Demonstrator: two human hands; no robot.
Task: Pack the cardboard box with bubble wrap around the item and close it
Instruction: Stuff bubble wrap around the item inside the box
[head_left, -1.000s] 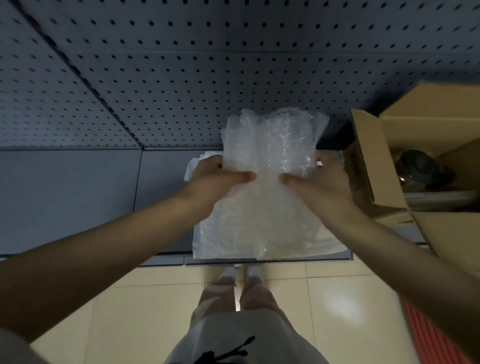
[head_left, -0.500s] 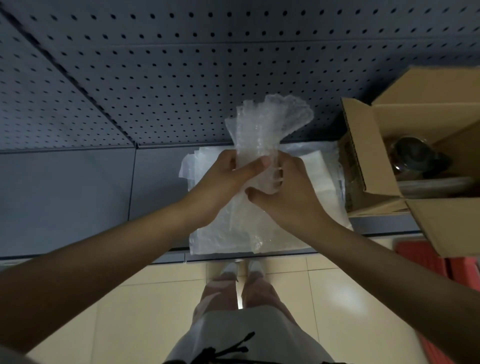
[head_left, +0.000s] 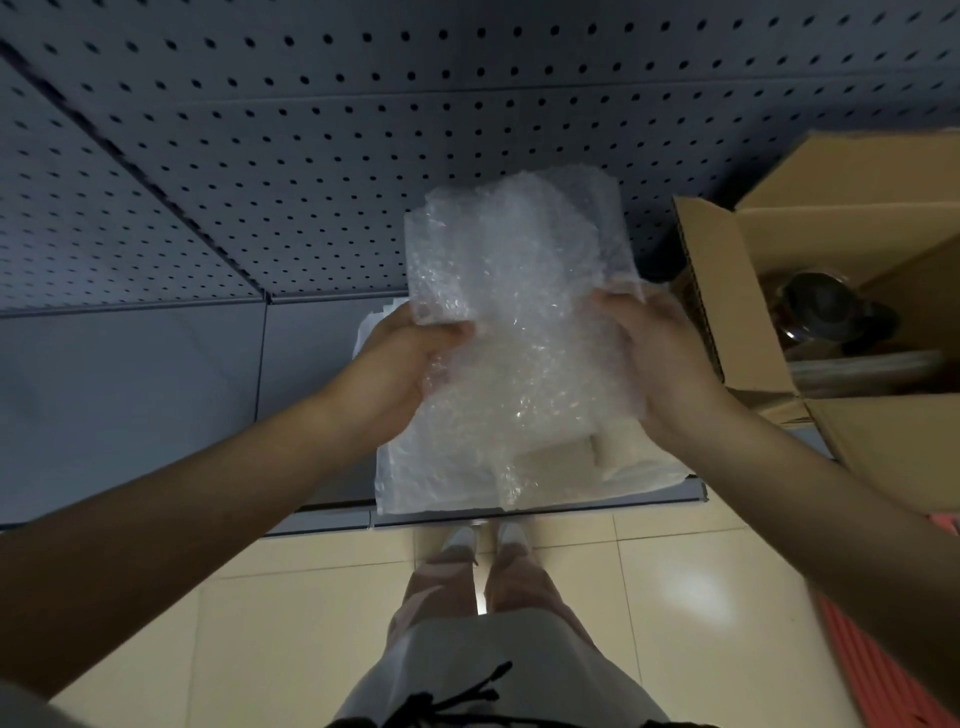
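Bubble wrap (head_left: 519, 312) fills the middle of the head view, a crumpled clear sheet held up in the air between both hands, above the front edge of a grey shelf (head_left: 156, 389). The left hand (head_left: 400, 358) grips the sheet's left side, thumb on the near face and fingers curled round behind it, so the plastic bunches at the pinch. The right hand (head_left: 654, 358) holds the right side, thumb pressed along the edge and fingers wrapped behind the sheet, where I cannot see them. Under the raised sheet, more flat plastic sheets (head_left: 571, 467) lie stacked on the shelf, reaching right to its front edge. At the shelf's right end stands the cardboard box (head_left: 727, 291), open, its flaps standing up and out; the near flap hangs past the shelf's front edge. Inside the box sits a dark, rounded, shiny item (head_left: 826, 306), with something pale and flat lying just in front of it; what either is, I cannot tell in this dim light. The box is just beside the right hand but not touching it. A grey pegboard panel (head_left: 311, 156) rises behind the shelf. Below, beige floor tiles (head_left: 260, 623) show, with the person's legs and pale shoes (head_left: 483, 540) close to the shelf front, and a red ribbed object (head_left: 893, 665) lies at the lower right corner of the view.
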